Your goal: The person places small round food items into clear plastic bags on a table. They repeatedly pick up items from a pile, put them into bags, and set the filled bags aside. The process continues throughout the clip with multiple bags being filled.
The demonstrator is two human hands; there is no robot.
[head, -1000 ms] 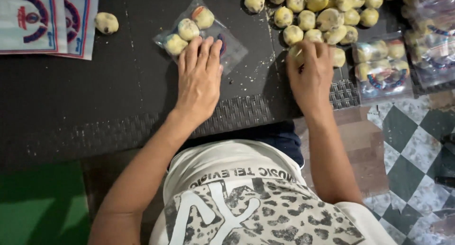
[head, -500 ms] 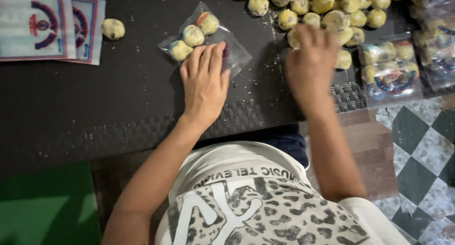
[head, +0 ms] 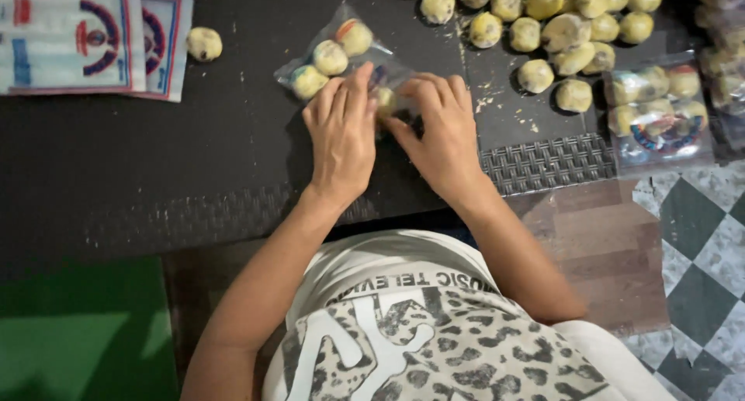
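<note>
Both hands have come together at the clear plastic bag (head: 341, 59) since the earlier frame, the right hand (head: 438, 133) leaving the heap of dough balls (head: 559, 28) along the mat's far edge. It pinches one ball (head: 384, 100) at the bag's mouth. Left hand (head: 341, 133) lies flat with loose fingers, pinning the bag so the mouth stays put. Filled packets (head: 660, 110) sit at the right edge, empty printed bags (head: 85, 36) at the far left corner.
</note>
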